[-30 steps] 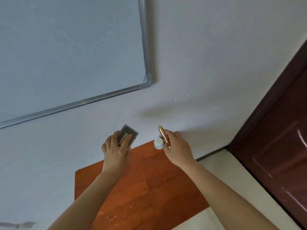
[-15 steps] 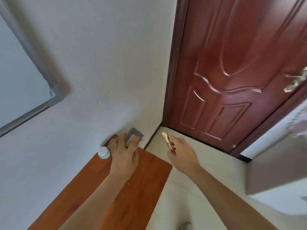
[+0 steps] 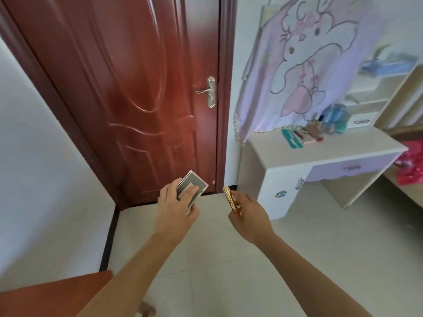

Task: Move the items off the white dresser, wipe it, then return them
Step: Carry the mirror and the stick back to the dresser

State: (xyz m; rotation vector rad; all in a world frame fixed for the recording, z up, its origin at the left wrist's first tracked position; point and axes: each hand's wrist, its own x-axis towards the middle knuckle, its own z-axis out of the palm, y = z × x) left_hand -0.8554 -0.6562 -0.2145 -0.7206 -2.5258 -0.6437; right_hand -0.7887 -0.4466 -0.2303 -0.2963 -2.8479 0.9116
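Note:
My left hand grips a small grey box with a pale label, held out over the floor. My right hand pinches a slim gold object, upright between thumb and fingers. The white dresser stands ahead to the right, past both hands. On its back part lie a green-and-white packet, a pink item and blurred blue and brown things.
A dark red door with a brass handle is straight ahead. A pink cartoon cloth hangs behind the dresser. The corner of a brown wooden table is at bottom left. Pale floor tiles lie between. Red bedding sits far right.
The view has swung right, from the wall and wooden table to the door and dresser. Both hands have come away from the table, holding the same objects. The white jar has left the view.

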